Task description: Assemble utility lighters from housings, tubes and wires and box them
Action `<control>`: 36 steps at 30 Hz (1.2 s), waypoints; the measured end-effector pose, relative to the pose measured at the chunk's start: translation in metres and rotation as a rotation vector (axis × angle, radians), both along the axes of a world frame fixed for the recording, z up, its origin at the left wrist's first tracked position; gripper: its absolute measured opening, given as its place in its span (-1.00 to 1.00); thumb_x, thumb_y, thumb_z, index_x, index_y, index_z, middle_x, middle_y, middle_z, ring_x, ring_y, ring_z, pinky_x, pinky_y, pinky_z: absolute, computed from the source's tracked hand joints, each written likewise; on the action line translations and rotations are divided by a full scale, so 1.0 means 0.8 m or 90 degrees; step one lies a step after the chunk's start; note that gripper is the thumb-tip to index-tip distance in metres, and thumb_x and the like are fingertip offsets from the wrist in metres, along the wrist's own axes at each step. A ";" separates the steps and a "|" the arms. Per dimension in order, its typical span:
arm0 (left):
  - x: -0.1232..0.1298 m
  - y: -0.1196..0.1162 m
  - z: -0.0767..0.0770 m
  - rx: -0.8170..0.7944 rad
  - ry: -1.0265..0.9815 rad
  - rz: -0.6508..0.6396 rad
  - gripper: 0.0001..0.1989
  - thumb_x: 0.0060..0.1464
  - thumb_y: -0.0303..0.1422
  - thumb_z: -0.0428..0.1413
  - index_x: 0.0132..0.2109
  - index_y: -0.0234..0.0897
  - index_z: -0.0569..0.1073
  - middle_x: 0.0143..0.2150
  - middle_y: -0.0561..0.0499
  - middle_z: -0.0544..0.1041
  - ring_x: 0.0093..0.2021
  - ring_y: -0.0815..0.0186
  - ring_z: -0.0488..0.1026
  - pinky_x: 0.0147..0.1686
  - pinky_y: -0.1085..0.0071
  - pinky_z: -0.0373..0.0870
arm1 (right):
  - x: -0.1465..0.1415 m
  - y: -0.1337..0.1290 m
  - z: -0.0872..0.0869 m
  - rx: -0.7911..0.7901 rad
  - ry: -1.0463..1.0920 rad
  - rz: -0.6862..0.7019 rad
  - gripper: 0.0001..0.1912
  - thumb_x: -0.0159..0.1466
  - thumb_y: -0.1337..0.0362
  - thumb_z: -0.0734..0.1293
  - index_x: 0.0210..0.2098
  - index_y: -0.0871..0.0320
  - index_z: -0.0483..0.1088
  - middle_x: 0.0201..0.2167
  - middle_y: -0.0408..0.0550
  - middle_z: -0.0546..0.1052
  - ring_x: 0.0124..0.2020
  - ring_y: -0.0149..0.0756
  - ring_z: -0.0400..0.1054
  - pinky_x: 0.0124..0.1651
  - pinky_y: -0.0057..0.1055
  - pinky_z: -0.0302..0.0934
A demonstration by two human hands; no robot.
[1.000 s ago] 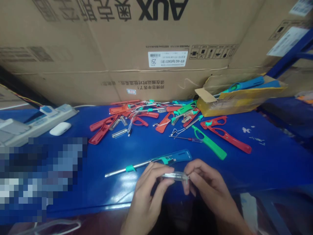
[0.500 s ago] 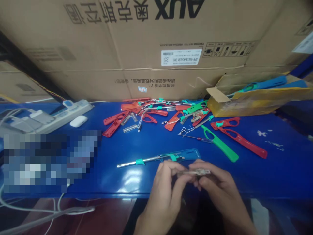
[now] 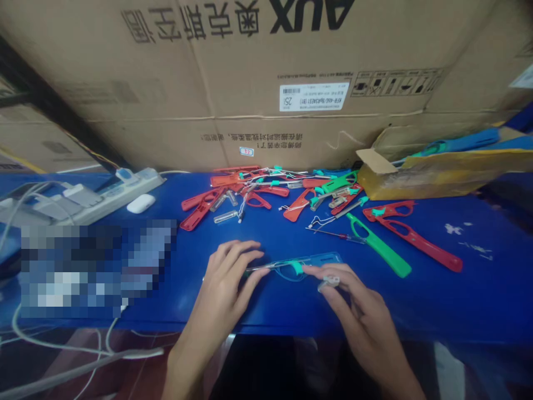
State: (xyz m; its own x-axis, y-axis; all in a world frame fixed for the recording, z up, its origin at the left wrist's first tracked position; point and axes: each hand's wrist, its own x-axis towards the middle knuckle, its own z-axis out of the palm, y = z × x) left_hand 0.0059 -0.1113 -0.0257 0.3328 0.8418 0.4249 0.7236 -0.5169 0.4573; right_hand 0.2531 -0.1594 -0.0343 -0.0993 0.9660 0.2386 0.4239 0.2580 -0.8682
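Observation:
A blue lighter handle half (image 3: 328,259) lies on the table in front of me, with a metal tube (image 3: 275,265) and a teal trigger (image 3: 297,267) set along it. My left hand (image 3: 227,280) curls over the left end of the tube, thumb and fingers about it, hiding that end. My right hand (image 3: 353,297) pinches a small clear plastic lighter tank (image 3: 328,283) between thumb and fingers. Its index fingertip reaches to the handle just beside the trigger. The other right fingers are partly hidden.
Behind lie red handle halves (image 3: 200,211), a green handle (image 3: 383,250), clear tanks (image 3: 226,217) and a thin screwdriver (image 3: 347,237). An open carton (image 3: 441,178) stands back right before a large cardboard box (image 3: 233,83). A power strip (image 3: 125,191) and earbud case (image 3: 140,203) are left.
My hands were together around the clear tank; now they have parted. The left hand has moved left onto the metal tube. The right hand keeps the tank, its index finger stretched towards the trigger.

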 end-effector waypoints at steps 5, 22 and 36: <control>-0.003 -0.001 -0.005 0.031 0.047 -0.045 -0.81 0.35 -0.38 0.11 0.07 -0.17 0.51 0.13 -0.04 0.54 0.19 0.10 0.32 0.14 0.09 0.27 | -0.006 0.001 -0.003 -0.005 -0.104 0.030 -0.65 0.49 0.23 0.19 0.21 -0.14 0.34 0.08 -0.12 0.48 0.10 -0.35 0.41 0.16 -0.45 0.30; 0.003 0.004 -0.009 0.024 0.035 -0.064 -0.84 0.37 -0.43 0.09 0.00 -0.18 0.53 0.03 0.03 0.59 0.05 0.21 0.39 0.05 0.16 0.26 | -0.031 0.007 0.001 0.223 -0.358 -0.031 -0.72 0.48 0.29 0.20 0.12 0.11 0.40 -0.29 -0.08 0.57 -0.30 -0.26 0.39 -0.21 -0.27 0.23; 0.050 0.016 0.021 -0.021 0.120 -0.126 -0.80 0.43 -0.35 -0.02 0.03 -0.24 0.48 0.12 -0.04 0.50 0.08 0.17 0.38 0.01 0.17 0.25 | -0.009 0.007 -0.005 0.141 -0.285 0.009 -0.72 0.43 0.22 0.29 0.13 -0.06 0.37 -0.18 -0.08 0.50 -0.13 -0.21 0.35 -0.03 -0.22 0.24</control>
